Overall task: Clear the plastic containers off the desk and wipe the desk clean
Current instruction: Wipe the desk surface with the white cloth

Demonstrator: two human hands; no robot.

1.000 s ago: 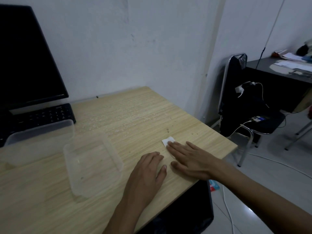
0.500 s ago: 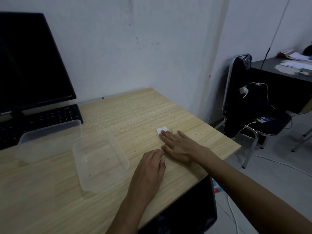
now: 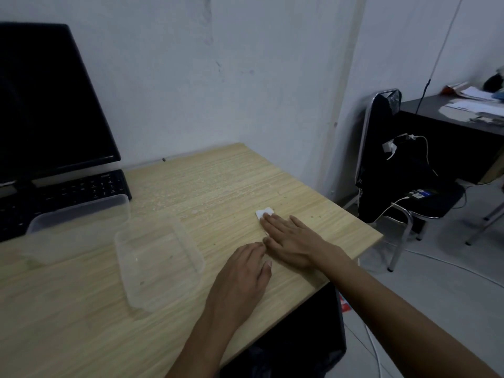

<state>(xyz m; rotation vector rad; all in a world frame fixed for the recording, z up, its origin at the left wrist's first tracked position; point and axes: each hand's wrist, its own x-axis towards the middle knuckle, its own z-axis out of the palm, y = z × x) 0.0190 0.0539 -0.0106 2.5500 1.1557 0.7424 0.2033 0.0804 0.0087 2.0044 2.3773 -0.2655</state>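
Head view: right hand [image 3: 293, 242] half-covers white tissue [image 3: 264, 213].

Dim room, flat light. Pale plaster wall [image 3: 245, 64], scuffed and stained, meets a second wall at a corner right of centre. Light tiled floor [image 3: 450, 290] with white cables trailing across it. Black chair with chrome frame [image 3: 387, 165] stands beside a dark side desk [image 3: 447, 124] carrying loose papers. Wood-grain worktop [image 3: 231, 181] sits against the wall.

- My right hand [image 3: 293, 245] lies flat, fingers straight, forearm reaching in from the lower right.
- My left hand [image 3: 241, 279] rests palm down beside it, fingers relaxed.
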